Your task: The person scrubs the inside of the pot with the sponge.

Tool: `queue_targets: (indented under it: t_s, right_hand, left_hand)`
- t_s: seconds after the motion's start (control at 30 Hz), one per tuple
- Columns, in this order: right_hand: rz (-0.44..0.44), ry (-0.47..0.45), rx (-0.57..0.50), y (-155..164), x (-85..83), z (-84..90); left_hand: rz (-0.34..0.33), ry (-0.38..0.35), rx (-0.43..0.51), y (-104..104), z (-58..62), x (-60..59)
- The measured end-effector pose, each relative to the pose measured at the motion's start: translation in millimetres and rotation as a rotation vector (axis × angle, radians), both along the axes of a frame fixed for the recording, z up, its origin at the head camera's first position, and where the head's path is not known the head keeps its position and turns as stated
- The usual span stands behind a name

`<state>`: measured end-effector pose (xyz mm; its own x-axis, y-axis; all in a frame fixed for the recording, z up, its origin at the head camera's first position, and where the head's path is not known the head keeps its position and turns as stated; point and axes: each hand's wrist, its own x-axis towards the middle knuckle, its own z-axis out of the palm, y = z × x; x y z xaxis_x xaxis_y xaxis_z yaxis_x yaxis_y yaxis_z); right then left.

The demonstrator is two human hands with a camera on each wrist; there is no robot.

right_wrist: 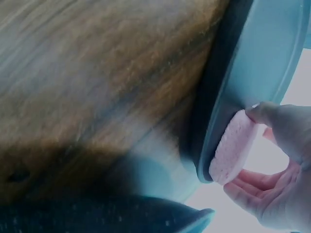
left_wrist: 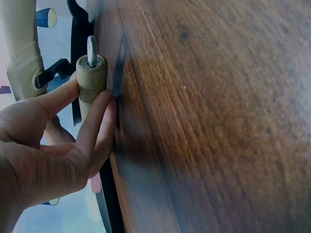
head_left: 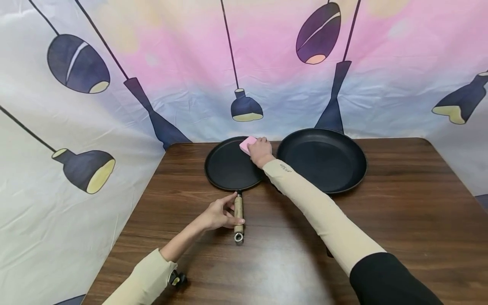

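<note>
Two grips are engaged: my left hand pinches the wooden handle; my right hand pinches the pink sponge at the far right edge of the flat pan on the bench. Caution: sideways sponge pressure may rotate the flat pan if the handle pinch is light. Wide strokes could bump the adjacent deep pan.
</note>
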<state>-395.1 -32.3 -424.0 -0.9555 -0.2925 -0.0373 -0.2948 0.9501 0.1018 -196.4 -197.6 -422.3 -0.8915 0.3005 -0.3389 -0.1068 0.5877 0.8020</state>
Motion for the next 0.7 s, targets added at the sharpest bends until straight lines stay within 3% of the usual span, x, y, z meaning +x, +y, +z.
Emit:
queue_targets:
  t_s: [0.3,0.7]
  right_hand:
    - [0.010,-0.046,-0.031,15.5,3.0,6.6]
    - [0.219,0.027,0.016,25.0,48.1,5.8]
  left_hand:
    - [-0.004,-0.015,0.005,4.9,0.9,-2.5]
    - [-0.018,-0.012,-0.002,2.8,2.4,0.0]
